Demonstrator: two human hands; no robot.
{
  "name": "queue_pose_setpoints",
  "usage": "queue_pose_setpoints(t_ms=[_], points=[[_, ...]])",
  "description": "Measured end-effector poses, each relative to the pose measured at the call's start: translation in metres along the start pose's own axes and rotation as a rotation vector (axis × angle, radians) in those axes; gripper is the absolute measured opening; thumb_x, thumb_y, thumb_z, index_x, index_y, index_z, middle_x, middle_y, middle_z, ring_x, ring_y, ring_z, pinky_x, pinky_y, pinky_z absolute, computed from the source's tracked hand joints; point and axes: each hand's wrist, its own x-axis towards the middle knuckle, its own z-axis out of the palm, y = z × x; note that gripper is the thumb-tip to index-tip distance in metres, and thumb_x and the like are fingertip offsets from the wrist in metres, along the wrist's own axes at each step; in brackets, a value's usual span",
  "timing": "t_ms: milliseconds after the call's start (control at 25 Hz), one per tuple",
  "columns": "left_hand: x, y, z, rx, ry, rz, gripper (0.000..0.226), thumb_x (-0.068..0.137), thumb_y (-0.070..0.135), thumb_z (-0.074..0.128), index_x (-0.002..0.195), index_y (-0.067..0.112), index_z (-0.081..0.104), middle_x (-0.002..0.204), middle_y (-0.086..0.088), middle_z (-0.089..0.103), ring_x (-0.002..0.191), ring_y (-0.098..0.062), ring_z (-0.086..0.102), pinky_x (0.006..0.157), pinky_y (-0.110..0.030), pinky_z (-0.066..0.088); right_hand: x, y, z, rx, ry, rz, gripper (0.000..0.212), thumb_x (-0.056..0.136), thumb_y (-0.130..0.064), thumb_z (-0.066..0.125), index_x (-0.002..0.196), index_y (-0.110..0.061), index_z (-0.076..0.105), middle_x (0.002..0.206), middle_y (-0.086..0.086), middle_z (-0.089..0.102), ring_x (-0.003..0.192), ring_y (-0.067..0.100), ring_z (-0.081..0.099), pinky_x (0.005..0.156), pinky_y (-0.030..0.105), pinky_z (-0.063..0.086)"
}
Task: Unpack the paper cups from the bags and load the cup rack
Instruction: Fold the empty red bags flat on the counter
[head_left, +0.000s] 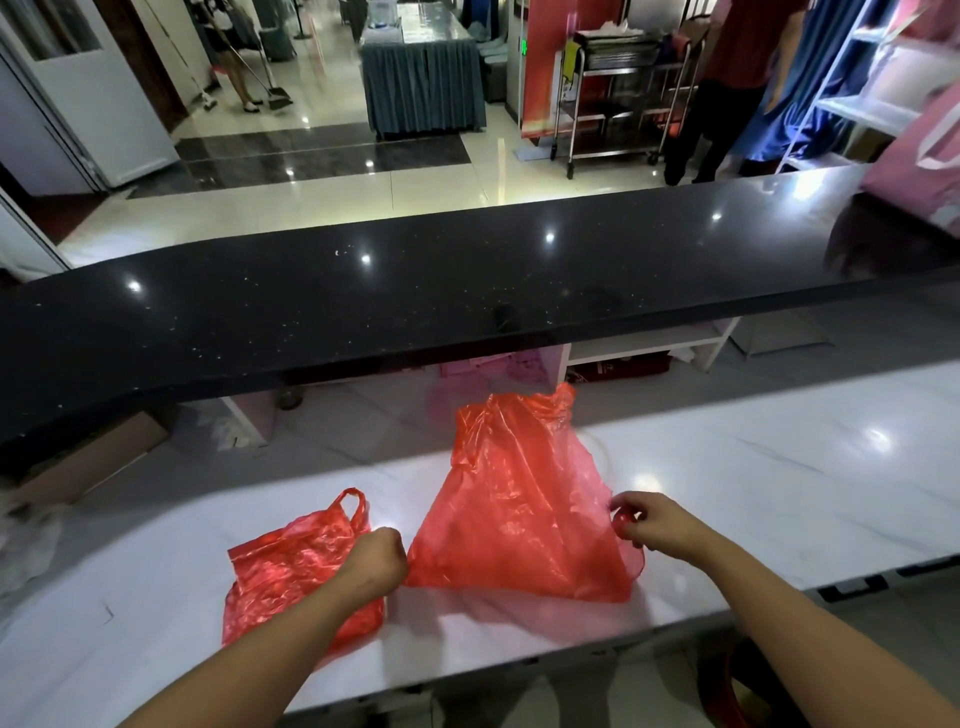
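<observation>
Plastic this thin gives me almost nothing to grip against. My left hand (378, 558) is closed in a fist on the near left corner of the larger red bag (519, 499), and my right hand (655, 524) pinches its right edge between fingertips and thumb, so the film is stretched between the two. The bag stands up in a loose tent on the white marble counter (779, 467), its top crumpled toward the black countertop (415, 291) beyond.

Left of the larger bag, partly under my left forearm, the smaller red bag (291, 571) lies flat and wrinkled, one handle loop sticking up at its far end.

I cannot see any paper cups through the red film, nor a cup rack anywhere, so I cannot say which bag holds them. I judge the bag I hold to be very light, limp and slippery; it would tear if yanked. Cups inside would be light and easily crushed, so I would find the mouth by the handles and open it gently rather than squeeze the middle.
</observation>
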Motion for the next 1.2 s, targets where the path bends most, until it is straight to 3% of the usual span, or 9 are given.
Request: queue_pose_setpoints(t_ms=[120, 240, 360, 480, 560, 720, 960, 1080, 1200], points=[[0.006, -0.008, -0.014, -0.060, 0.173, -0.041, 0.016, 0.080, 0.001, 0.054, 0.078, 0.003, 0.070, 0.085, -0.016, 0.074, 0.087, -0.033, 0.070, 0.068, -0.033, 0.048, 0.004, 0.012, -0.003, -0.007, 0.203, 0.045, 0.030, 0.090, -0.001, 0.054, 0.081, -0.017, 0.077, 0.073, -0.002, 0.074, 0.059, 0.010, 0.062, 0.062, 0.026, 0.053], [0.009, -0.021, -0.024, -0.168, 0.283, -0.136, 0.012, 0.082, -0.001, 0.058, 0.077, 0.003, 0.067, 0.087, -0.019, 0.073, 0.090, -0.037, 0.067, 0.068, -0.034, 0.044, 0.002, 0.031, -0.005, 0.307, 0.391, 0.206, 0.024, 0.095, -0.001, 0.054, 0.083, 0.002, 0.075, 0.068, 0.012, 0.068, 0.060, 0.021, 0.058, 0.064, 0.030, 0.051], [0.006, -0.021, -0.012, -0.046, 0.138, -0.114, 0.013, 0.086, 0.005, 0.058, 0.078, 0.003, 0.068, 0.086, -0.017, 0.074, 0.086, -0.032, 0.070, 0.066, -0.032, 0.046, -0.006, 0.042, -0.001, 0.340, 0.261, 0.434, 0.025, 0.090, 0.004, 0.058, 0.067, 0.005, 0.067, 0.061, 0.017, 0.061, 0.057, 0.027, 0.055, 0.055, 0.032, 0.045], [0.002, -0.015, -0.005, 0.115, -0.024, -0.073, 0.018, 0.082, 0.008, 0.059, 0.092, 0.007, 0.074, 0.093, -0.010, 0.075, 0.090, -0.024, 0.070, 0.072, -0.029, 0.051, -0.002, 0.049, -0.006, -0.060, 0.131, 0.526, 0.017, 0.091, -0.004, 0.051, 0.085, -0.004, 0.067, 0.079, 0.015, 0.069, 0.075, 0.032, 0.065, 0.063, 0.033, 0.048], [-0.003, -0.010, -0.008, 0.232, -0.154, -0.043, 0.015, 0.083, 0.009, 0.058, 0.087, 0.009, 0.072, 0.082, -0.005, 0.071, 0.081, -0.020, 0.068, 0.069, -0.028, 0.050, 0.005, 0.046, -0.014, -0.331, 0.214, 0.494, 0.017, 0.086, -0.008, 0.049, 0.087, -0.008, 0.066, 0.100, 0.013, 0.070, 0.088, 0.030, 0.064, 0.072, 0.029, 0.048], [-0.002, 0.003, -0.033, 0.317, -0.308, -0.083, 0.022, 0.084, 0.005, 0.055, 0.063, 0.012, 0.053, 0.072, -0.007, 0.064, 0.054, -0.014, 0.055, 0.051, -0.025, 0.043, 0.020, -0.003, -0.018, -0.206, 0.462, 0.301, 0.029, 0.087, -0.017, 0.046, 0.106, -0.013, 0.068, 0.107, 0.009, 0.070, 0.092, 0.030, 0.061, 0.079, 0.032, 0.048], [0.058, 0.025, -0.054, -0.433, 0.146, -0.029, 0.038, 0.093, 0.012, 0.045, 0.126, 0.018, 0.062, 0.121, -0.006, 0.066, 0.091, -0.022, 0.061, 0.072, -0.026, 0.047, 0.057, -0.082, -0.013, 0.266, 0.415, 0.165, 0.069, 0.092, -0.058, 0.058, 0.148, -0.023, 0.039, 0.136, 0.013, 0.056, 0.119, 0.032, 0.056, 0.088, 0.032, 0.041], [0.089, 0.044, -0.053, -0.766, 0.157, -0.013, 0.041, 0.096, 0.012, 0.048, 0.137, 0.016, 0.055, 0.133, -0.006, 0.061, 0.113, -0.026, 0.060, 0.099, -0.042, 0.052, 0.078, -0.097, -0.011, 0.278, 0.421, 0.119, 0.071, 0.091, -0.045, 0.067, 0.151, -0.023, 0.036, 0.135, 0.010, 0.059, 0.111, 0.025, 0.061, 0.082, 0.026, 0.042], [0.112, 0.059, -0.056, -0.880, 0.145, -0.007, 0.042, 0.099, 0.007, 0.046, 0.138, 0.019, 0.054, 0.130, -0.010, 0.062, 0.107, -0.024, 0.061, 0.096, -0.039, 0.051, 0.094, -0.097, -0.013, 0.283, 0.497, 0.092, 0.054, 0.091, -0.020, 0.067, 0.142, -0.020, 0.050, 0.122, 0.006, 0.067, 0.080, 0.008, 0.063, 0.058, 0.014, 0.043]])
